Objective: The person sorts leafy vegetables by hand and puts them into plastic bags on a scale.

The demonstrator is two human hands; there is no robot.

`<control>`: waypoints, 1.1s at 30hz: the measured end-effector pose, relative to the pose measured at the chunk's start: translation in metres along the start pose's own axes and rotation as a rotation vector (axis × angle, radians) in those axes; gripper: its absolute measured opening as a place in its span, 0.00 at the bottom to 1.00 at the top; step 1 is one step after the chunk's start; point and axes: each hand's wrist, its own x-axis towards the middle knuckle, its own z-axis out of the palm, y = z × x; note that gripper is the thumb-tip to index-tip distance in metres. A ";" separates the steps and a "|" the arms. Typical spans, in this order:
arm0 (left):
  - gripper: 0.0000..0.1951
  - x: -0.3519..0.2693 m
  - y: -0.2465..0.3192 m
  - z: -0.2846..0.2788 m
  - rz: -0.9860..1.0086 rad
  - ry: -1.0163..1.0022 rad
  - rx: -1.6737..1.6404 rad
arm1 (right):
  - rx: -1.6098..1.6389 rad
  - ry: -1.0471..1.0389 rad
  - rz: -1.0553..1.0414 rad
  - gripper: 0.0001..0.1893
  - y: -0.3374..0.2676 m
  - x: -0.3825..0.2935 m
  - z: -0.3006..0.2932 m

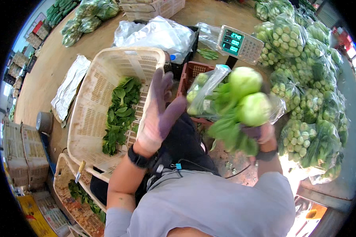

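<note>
My right hand (258, 132), in a purple-and-white work glove, holds leafy green vegetables with pale bulbous bases, likely bok choy (250, 109), blurred by motion. Just left of them, a clear plastic bag (207, 94) with more green heads stands in a reddish-brown crate (182, 86). My gloved left hand (163, 109) is raised with its fingers apart, holding nothing, beside the right wall of a large cream plastic basket (86, 118). Loose green leafy vegetables (121, 114) lie inside that basket. A digital scale display (240, 44) stands behind the crate.
Bagged green vegetables (302, 71) are piled at right. Plastic bags (157, 32) fill a dark crate at the back. A knife (80, 171) rests at the edge of a lower basket (59, 183) with leaves. A grey round container (44, 122) and cardboard boxes (26, 151) stand at left.
</note>
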 end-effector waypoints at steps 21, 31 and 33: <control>0.12 0.115 -0.059 0.051 -0.499 -0.548 -0.066 | -1.092 -0.830 0.163 0.36 0.256 0.186 -0.045; 0.08 0.118 -0.071 0.032 -0.593 -0.478 -0.158 | -1.109 -0.773 0.253 0.26 0.314 0.147 -0.034; 0.11 0.108 -0.078 0.038 -0.568 -0.512 -0.061 | -1.193 -0.723 0.262 0.25 0.334 0.117 -0.016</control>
